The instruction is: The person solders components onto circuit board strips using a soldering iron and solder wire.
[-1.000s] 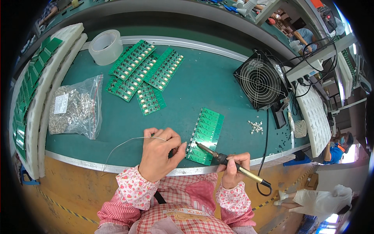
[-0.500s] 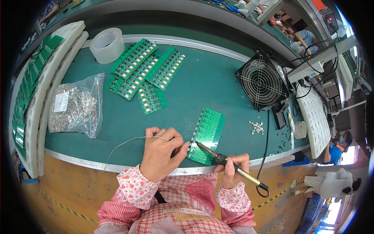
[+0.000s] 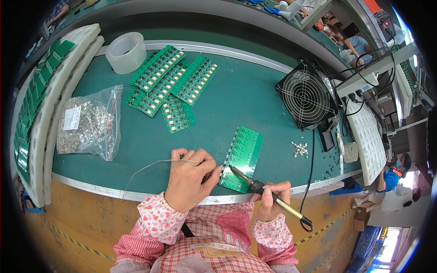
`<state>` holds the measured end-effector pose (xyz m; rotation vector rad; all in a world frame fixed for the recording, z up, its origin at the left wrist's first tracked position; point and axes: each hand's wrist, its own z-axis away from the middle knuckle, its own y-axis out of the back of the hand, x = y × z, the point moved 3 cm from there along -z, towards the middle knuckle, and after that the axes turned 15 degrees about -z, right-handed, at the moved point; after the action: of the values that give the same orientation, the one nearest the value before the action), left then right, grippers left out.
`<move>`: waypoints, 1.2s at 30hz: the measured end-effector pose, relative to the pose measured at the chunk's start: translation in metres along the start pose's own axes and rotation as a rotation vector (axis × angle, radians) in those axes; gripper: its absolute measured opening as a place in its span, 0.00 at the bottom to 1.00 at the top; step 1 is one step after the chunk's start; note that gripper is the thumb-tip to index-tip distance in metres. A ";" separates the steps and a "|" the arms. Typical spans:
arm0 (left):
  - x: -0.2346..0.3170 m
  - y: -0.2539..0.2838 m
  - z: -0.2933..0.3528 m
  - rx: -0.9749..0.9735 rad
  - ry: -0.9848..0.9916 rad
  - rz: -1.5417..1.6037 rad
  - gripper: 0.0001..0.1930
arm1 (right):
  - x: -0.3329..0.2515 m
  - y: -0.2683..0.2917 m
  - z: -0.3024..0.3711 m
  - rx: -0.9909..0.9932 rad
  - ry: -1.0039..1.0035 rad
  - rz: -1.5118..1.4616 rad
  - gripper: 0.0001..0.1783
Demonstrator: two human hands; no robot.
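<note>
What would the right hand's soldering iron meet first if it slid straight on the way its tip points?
The right hand aims the soldering iron up and to the left. Its tip is already at the green circuit board, so that comes first; beyond it, probably the left hand's fingertips.

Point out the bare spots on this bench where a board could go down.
Widest bare mat: between the fanned circuit boards and the fan. Smaller patch between the parts bag and left hand. Crowded: near edge, where the right hand holds the soldering iron.
</note>
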<state>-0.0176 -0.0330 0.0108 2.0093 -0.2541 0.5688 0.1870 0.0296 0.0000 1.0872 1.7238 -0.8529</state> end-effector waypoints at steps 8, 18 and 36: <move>-0.005 0.000 0.002 -0.008 0.071 0.103 0.09 | 0.007 0.008 0.002 0.131 0.057 -0.075 0.11; -0.004 0.003 0.002 -0.022 0.049 0.102 0.09 | 0.007 0.005 0.003 0.063 0.051 -0.134 0.12; -0.001 0.000 0.001 -0.013 -0.003 0.032 0.09 | 0.007 0.010 0.005 -0.009 -0.019 -0.165 0.09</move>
<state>-0.0180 -0.0342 0.0101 1.9971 -0.2911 0.5825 0.1966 0.0310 -0.0090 0.9378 1.8184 -0.9530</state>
